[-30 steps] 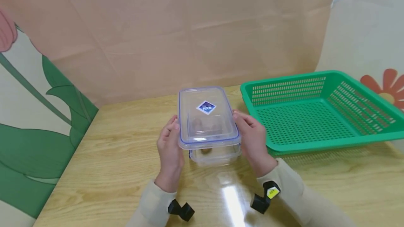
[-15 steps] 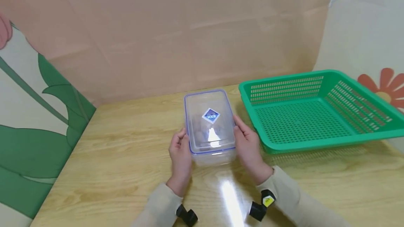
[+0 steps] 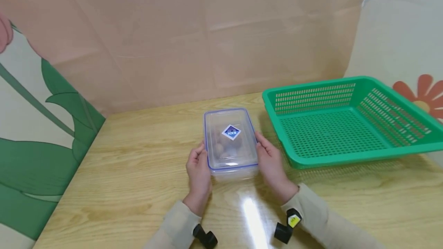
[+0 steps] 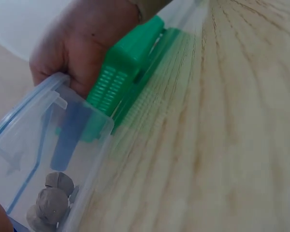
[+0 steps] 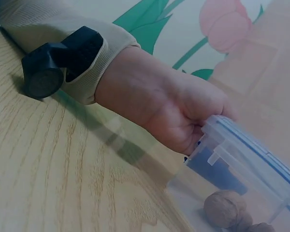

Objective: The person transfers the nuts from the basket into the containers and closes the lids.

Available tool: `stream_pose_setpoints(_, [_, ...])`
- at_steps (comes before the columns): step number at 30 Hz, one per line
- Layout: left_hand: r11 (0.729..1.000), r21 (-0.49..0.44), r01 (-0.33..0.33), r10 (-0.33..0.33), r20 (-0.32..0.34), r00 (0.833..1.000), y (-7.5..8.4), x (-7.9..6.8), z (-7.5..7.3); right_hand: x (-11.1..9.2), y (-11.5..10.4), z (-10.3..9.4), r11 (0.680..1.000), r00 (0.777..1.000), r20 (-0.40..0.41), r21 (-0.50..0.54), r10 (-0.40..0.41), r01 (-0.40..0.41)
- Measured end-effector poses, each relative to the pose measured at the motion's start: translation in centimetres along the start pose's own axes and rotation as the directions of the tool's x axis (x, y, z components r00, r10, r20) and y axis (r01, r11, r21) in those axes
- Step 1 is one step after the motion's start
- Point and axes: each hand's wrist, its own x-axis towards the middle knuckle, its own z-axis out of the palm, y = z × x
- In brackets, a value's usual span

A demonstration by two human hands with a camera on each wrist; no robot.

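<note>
A clear plastic food container (image 3: 235, 174) stands on the table in front of me. Its clear lid (image 3: 216, 122), edged in blue with a diamond label, lies over the top. My left hand (image 3: 199, 172) grips the lid at its left edge, thumb near the rim. On the opposite edge, my right hand (image 3: 273, 166) holds the lid the same way. Several brown walnuts (image 4: 52, 205) sit inside, visible through the wall in both wrist views. A blue side flap (image 4: 67, 140) hangs down by the right hand.
A green perforated basket (image 3: 332, 160) stands close to the right of the container. The wooden table (image 3: 145, 164) meets a pinkish backdrop (image 3: 166, 49) behind. Flower-patterned panels border both sides.
The lid has come down from above the container onto its top, shifting slightly right and lining up with it. Both hands moved down with it, keeping their grip at its sides.
</note>
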Motion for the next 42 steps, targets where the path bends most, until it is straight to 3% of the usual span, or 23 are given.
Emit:
stream_pose_setpoints(7, [0.999,-0.005,0.051,-0.051,-0.023,0.998,-0.2,0.2,-0.1,0.1,-0.2,0.0,0.998,0.998,0.034,-0.035,0.053,-0.052])
stream_pose_setpoints(13, [0.999,0.016,0.051,-0.05,-0.025,0.998,-0.4,0.2,-0.2,0.1,-0.1,-0.3,0.997,0.998,0.061,-0.076,0.02,-0.015])
stream_pose_setpoints(20, [0.982,0.19,0.004,-0.002,-0.008,1.0,-0.7,0.0,-0.7,-0.1,1.3,-1.3,0.984,0.992,0.118,-0.161,-0.054,0.073])
stream_pose_setpoints(26, [0.995,0.093,0.028,-0.031,0.03,0.999,-1.0,0.2,-0.7,0.1,2.3,-1.0,0.998,0.993,0.116,0.05,-0.035,0.03])
stream_pose_setpoints(29, [0.997,0.075,0.03,-0.032,0.028,0.999,-1.0,0.3,-0.7,0.2,2.4,-0.8,0.994,0.993,0.116,0.104,-0.03,0.018])
stream_pose_setpoints(33, [0.994,0.104,0.032,-0.034,0.012,0.999,-0.8,0.4,-0.6,0.2,2.2,-0.7,0.998,0.995,0.083,0.038,-0.055,0.052])
stream_pose_setpoints(37, [0.993,0.116,-0.009,0.011,-0.013,1.0,-0.5,0.4,-0.7,0.2,1.8,-0.9,0.994,0.996,0.02,-0.07,-0.085,0.086])
stream_pose_setpoints(42, [0.998,0.052,-0.022,0.023,-0.02,1.0,0.1,0.4,-0.7,0.3,1.1,-0.9,0.997,0.998,0.006,-0.032,-0.064,0.064])
